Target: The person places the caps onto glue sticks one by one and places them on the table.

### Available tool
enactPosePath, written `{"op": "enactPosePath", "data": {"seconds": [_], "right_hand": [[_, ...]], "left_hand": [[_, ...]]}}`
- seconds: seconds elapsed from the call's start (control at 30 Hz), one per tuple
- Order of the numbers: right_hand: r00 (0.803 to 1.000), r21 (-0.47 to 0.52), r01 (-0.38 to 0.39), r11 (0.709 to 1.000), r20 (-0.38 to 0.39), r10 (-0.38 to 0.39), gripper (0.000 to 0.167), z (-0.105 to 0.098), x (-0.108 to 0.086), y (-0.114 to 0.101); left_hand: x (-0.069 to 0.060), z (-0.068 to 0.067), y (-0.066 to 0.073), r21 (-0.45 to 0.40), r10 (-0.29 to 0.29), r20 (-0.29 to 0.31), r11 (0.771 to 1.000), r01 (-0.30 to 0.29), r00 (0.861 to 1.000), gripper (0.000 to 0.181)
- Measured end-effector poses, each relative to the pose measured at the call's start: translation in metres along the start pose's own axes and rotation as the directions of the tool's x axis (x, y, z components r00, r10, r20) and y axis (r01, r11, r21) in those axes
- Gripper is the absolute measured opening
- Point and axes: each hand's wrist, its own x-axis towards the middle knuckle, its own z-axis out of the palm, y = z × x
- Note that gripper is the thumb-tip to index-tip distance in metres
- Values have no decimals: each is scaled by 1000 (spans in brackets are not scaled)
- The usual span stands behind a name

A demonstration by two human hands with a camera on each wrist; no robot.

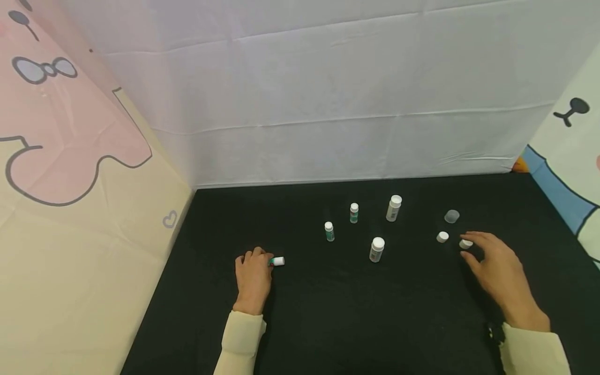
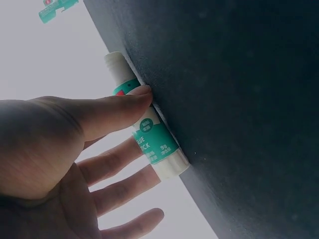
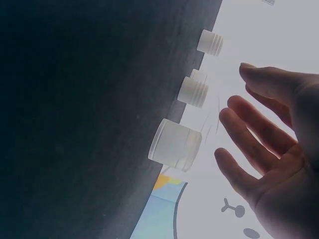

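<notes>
My left hand (image 1: pixel 253 279) pinches a glue stick (image 1: pixel 278 261) that lies on its side on the black table. In the left wrist view, the thumb of that hand (image 2: pixel 60 154) crosses the green label of the glue stick (image 2: pixel 158 143), with fingers behind it. At the right, my other hand (image 1: pixel 502 276) has thumb and fingers spread around a small white cap (image 1: pixel 466 244). The right wrist view shows that hand (image 3: pixel 274 134) apart from two small white caps (image 3: pixel 193 91) and a larger translucent cap (image 3: pixel 174 144).
Mid-table stand two small green-labelled glue sticks (image 1: pixel 329 232) (image 1: pixel 353 213) and two larger white-capped ones (image 1: pixel 376 250) (image 1: pixel 394 208). Another white cap (image 1: pixel 442 237) and a translucent cap (image 1: pixel 452 216) sit near my right hand. Cloth walls (image 1: pixel 300 151) border the table's back and sides.
</notes>
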Motion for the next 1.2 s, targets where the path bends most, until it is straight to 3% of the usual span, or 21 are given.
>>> {"op": "enactPosePath", "data": {"seconds": [0.4,0.8,0.97,1.2], "right_hand": [[999,8,31,999,6,-31,41,-1,5,1],[999,6,-7,1000,44,6,42,0,11,3],[999,2,4,1000,44,-4,43,0,12,5],[998,-2,-15,1000,59,15,42,0,13,7]], "left_hand": [[3,-2,1,-9,-11,11,1000,11,1000,25],[2,-2,3,-18,-5,1,1000,5,1000,29],[1,-6,11,-48,8,-32,999,-9,999,31],[3,-9,34,-91,53,-57,994,-58,997,38]]}}
